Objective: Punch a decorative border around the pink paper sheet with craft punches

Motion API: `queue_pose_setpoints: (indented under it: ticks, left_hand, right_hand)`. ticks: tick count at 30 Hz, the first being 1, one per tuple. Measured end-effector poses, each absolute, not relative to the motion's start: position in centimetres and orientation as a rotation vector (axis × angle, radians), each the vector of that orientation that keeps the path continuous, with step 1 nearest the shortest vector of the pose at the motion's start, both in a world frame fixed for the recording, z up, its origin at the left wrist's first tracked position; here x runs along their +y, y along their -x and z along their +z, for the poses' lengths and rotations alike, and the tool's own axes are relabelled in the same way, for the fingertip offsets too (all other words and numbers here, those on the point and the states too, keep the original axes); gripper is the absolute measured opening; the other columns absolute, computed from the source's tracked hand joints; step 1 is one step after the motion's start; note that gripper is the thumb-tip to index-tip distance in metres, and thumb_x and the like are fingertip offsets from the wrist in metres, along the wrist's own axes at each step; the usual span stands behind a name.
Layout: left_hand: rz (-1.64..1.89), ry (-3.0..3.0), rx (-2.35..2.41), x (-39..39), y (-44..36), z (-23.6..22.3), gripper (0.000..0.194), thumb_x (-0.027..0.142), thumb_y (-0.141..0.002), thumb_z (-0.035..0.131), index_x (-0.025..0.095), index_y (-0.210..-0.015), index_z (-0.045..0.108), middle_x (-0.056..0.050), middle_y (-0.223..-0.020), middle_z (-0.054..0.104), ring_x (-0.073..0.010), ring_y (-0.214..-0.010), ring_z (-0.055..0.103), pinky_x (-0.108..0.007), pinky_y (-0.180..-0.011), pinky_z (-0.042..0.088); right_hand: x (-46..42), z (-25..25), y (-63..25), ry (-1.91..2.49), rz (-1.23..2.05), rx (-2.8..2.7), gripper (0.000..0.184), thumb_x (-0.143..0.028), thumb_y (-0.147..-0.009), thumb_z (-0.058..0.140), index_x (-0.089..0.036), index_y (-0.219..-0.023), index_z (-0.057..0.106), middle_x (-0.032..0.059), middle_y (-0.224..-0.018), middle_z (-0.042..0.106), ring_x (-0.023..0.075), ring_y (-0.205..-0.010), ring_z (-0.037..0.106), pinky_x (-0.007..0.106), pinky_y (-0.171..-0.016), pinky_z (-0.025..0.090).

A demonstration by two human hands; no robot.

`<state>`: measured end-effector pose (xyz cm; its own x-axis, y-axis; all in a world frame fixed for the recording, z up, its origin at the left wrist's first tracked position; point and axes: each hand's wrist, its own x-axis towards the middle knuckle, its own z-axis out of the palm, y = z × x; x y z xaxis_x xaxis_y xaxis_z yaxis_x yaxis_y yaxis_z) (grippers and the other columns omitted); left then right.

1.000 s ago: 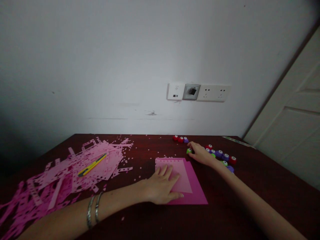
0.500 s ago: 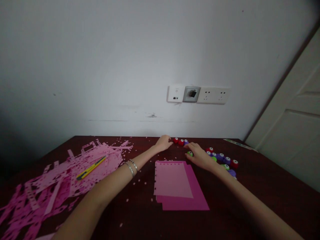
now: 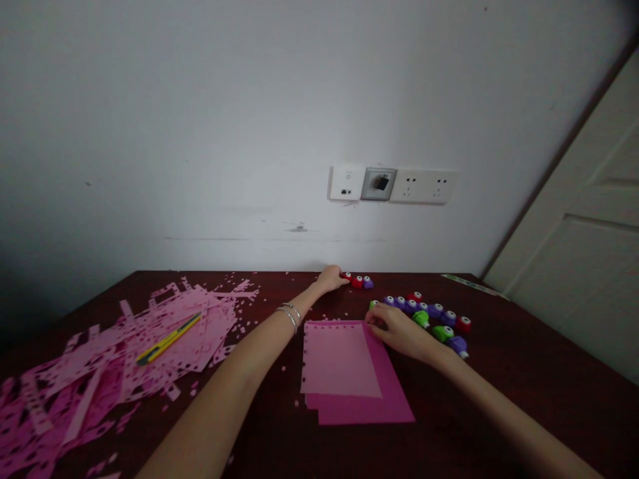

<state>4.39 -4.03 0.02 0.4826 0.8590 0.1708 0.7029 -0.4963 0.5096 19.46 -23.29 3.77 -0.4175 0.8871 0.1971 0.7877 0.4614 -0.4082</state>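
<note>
On the wall beyond the pale pink sheet (image 3: 340,359), a grey-framed socket box (image 3: 370,189) has a black plug (image 3: 382,183) inside it. The pale pink sheet lies on my desk (image 3: 279,432), and under it a magenta sheet (image 3: 370,409) shows past its right and lower edges. The pale sheet has small holes along its left and top edges. To the left of this sheet, a strip of dark wood with scattered bits separates it from the pile of pink scraps (image 3: 214,326), where a yellow cutter (image 3: 168,339) lies slanted on top. Beyond the sheet, the back edge of the desk runs along the wall.

My left hand (image 3: 331,279) is beyond the sheet, with its fingers curved at a red piece (image 3: 348,275); I cannot tell whether they grip it. Another red piece and a purple one stand just beside. My right hand (image 3: 394,326) is at the far right corner of the sheet, fingers bent, near a green piece (image 3: 374,303); I cannot tell if it pinches anything. Right of the sheet, more red, purple and green pieces (image 3: 442,333) stand close together.
</note>
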Motion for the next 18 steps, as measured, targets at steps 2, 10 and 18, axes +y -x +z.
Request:
queue_pose_setpoints:
  ticks: [2, 10, 18]
  left_hand:
    - [0.582, -2.355, 1.288, -4.2, -4.3, 0.0, 0.023, 0.032, -0.074, 0.062, 0.011, -0.080, 0.069, -0.003, -0.062, 0.062, -0.0144, -0.061, 0.053, -0.026, -0.061, 0.039]
    - [0.614, -2.330, 1.046, -5.9, -1.8, 1.2, 0.031, 0.037, -0.073, 0.062, 0.009, -0.086, 0.070, -0.005, -0.073, 0.067, -0.0148, -0.066, 0.056, -0.025, -0.062, 0.040]
    - [0.555, -2.384, 0.830, -10.8, 1.5, 1.9, 0.030, 0.038, -0.072, 0.065, 0.014, -0.088, 0.071, -0.007, -0.087, 0.070, -0.0167, -0.077, 0.060, -0.026, -0.070, 0.042]
  right_hand:
    - [-23.1, 3.5, -19.6, 1.416, 0.369, -2.325, 0.015, -0.011, -0.078, 0.047, -0.016, -0.078, 0.061, 0.0046, -0.078, 0.059, 0.0154, -0.069, 0.053, 0.027, -0.064, 0.041]
    - [-21.8, 2.6, -20.4, 1.421, 0.397, -2.266, 0.014, -0.010, -0.075, 0.048, -0.017, -0.078, 0.060, 0.0034, -0.078, 0.060, 0.0154, -0.069, 0.055, 0.027, -0.063, 0.042]
    - [-22.0, 2.8, -19.7, 1.405, 0.419, -2.258, 0.016, -0.010, -0.074, 0.047, -0.015, -0.079, 0.061, 0.0039, -0.077, 0.060, 0.0152, -0.067, 0.054, 0.026, -0.061, 0.041]
